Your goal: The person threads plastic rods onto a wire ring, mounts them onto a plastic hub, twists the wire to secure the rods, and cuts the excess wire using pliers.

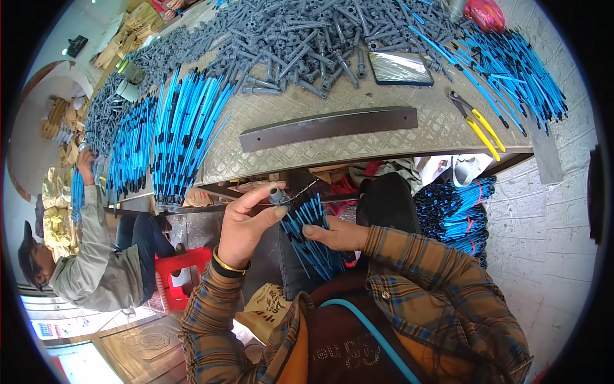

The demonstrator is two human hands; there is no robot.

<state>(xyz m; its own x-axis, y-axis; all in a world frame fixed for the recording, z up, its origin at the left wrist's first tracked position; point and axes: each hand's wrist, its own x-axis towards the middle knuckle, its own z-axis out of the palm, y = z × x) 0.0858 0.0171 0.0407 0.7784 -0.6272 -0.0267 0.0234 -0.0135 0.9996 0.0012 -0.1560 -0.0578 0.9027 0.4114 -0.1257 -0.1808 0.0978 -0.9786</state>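
Worktable with a grey, diamond-patterned top carries a broad heap of grey plastic tubes, fanned bundles of blue, black-banded rods at left, and a long dark bar. In front of its near edge, the right hand is closed on a loose bunch of thin blue rods; beside it, the left hand pinches a small grey plastic piece between thumb and forefinger.
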